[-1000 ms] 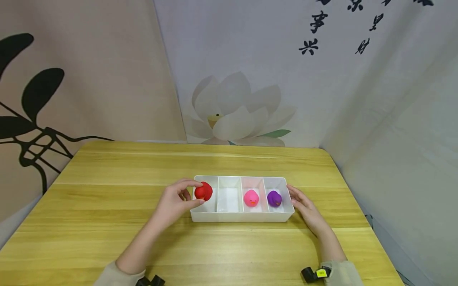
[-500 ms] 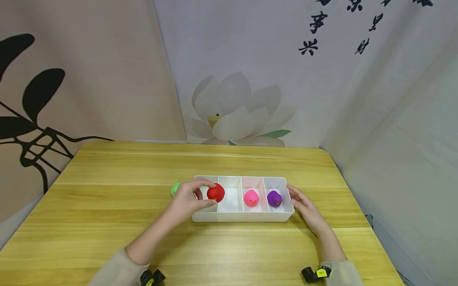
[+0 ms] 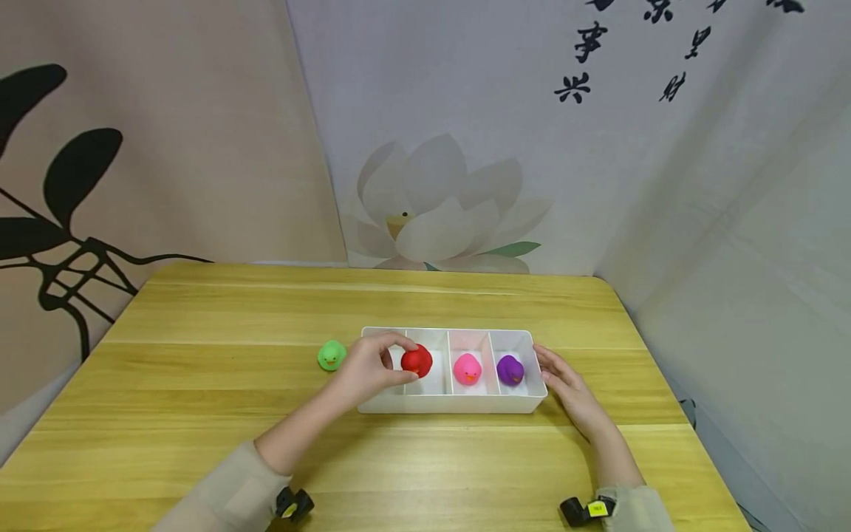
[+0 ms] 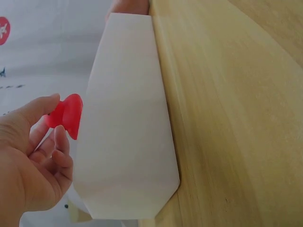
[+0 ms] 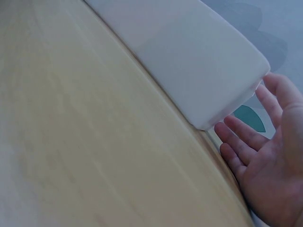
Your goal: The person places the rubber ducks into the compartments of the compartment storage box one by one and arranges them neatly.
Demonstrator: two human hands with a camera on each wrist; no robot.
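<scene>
My left hand (image 3: 368, 372) pinches a red rubber duck (image 3: 417, 360) between thumb and fingers, above the white divided box (image 3: 452, 403) near its second compartment from the left. In the left wrist view the red duck (image 4: 71, 113) is beside the box's top edge, its base toward the box. A pink duck (image 3: 467, 369) sits in the third compartment and a purple duck (image 3: 510, 370) in the rightmost. At the box's right end my right hand (image 3: 573, 391) rests its fingers on the wall; in the right wrist view those fingers (image 5: 239, 142) look extended.
A green duck (image 3: 331, 355) stands on the wooden table (image 3: 465, 473), left of the box and behind my left hand. Cloth backdrops (image 3: 465, 89) with a printed lotus and writing hang beyond the table's far edge.
My left hand has carried the red duck rightward, from over the leftmost compartment to about the second. This uncovers the green duck on the table. My right hand and the box stay practically still.
</scene>
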